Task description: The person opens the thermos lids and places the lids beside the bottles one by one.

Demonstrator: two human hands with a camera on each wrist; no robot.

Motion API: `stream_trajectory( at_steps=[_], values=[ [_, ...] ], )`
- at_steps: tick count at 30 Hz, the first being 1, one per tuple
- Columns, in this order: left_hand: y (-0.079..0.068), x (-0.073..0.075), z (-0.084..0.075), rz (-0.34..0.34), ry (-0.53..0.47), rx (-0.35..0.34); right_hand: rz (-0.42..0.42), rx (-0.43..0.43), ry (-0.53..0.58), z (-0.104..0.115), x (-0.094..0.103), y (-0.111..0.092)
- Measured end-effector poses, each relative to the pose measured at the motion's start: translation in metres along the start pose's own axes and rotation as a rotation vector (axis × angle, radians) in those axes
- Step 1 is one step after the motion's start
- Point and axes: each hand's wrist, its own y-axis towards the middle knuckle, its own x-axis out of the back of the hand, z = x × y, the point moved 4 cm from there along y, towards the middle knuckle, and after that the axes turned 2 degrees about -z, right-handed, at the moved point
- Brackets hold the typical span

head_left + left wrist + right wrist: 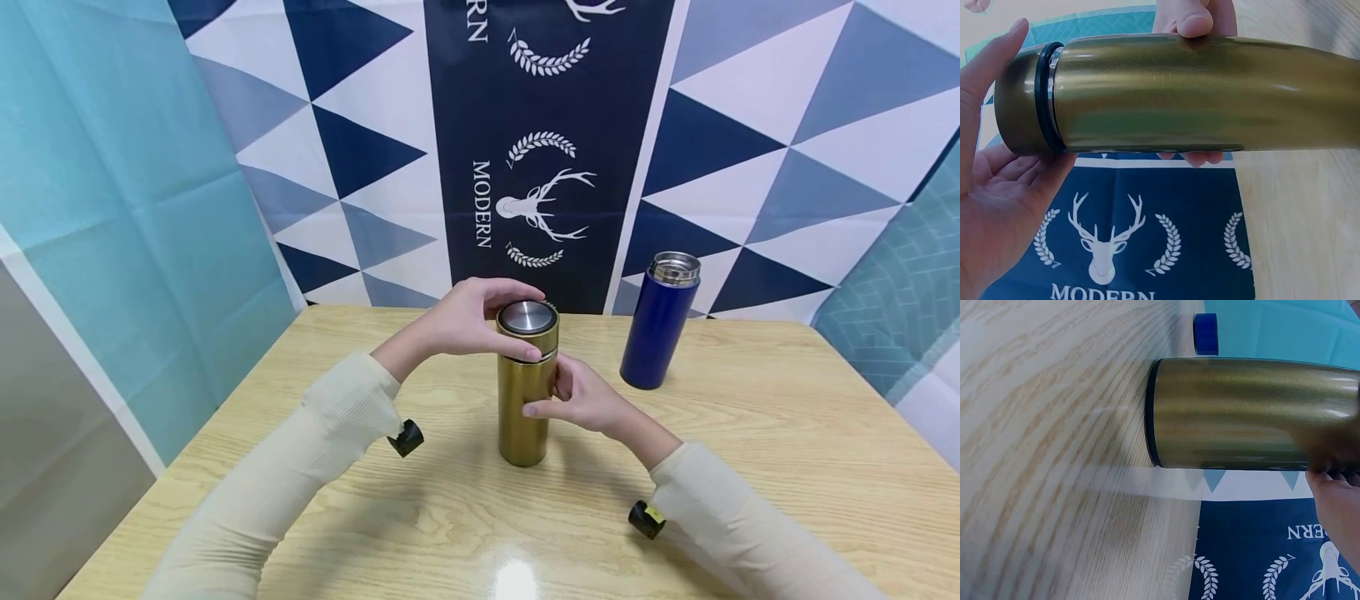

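A gold thermos (521, 429) stands upright on the wooden table. My left hand (472, 321) grips its lid (528, 317) from the left, thumb in front and fingers behind. Lower down, my right hand (588, 400) holds the gold body from the right, with the thumb across its front. In the left wrist view, a black ring (1049, 97) and a thin silver band show between lid and body. Farther back on the right is a blue thermos (658, 333) with its steel mouth (675, 268) uncovered. The right wrist view shows a small blue cap (1206, 334) beyond the gold thermos.
The wooden table (420, 533) runs back to a patterned cloth (375, 167) with triangles and deer heads. A teal cloth (112, 183) hangs along the left side. Small black devices (406, 438) sit at both wrists, under the cream sleeves.
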Motion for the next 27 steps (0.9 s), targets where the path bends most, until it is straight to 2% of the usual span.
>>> stream_trajectory(
  at_steps=[8, 13, 20, 27],
  values=[
    [-0.003, -0.003, 0.018, 0.033, -0.159, -0.004, -0.003, -0.018, -0.021, 0.0, 0.0, 0.0],
    [-0.004, -0.007, 0.025, 0.016, -0.257, -0.014, -0.004, -0.026, -0.023, 0.0, 0.0, 0.0],
    [-0.004, -0.005, 0.024, -0.044, -0.332, -0.045, -0.01, -0.029, -0.021, 0.0, -0.001, 0.0],
    [-0.003, 0.007, 0.018, -0.1, -0.37, -0.049, -0.009, -0.012, -0.02, 0.0, -0.001, 0.0]
  ],
)
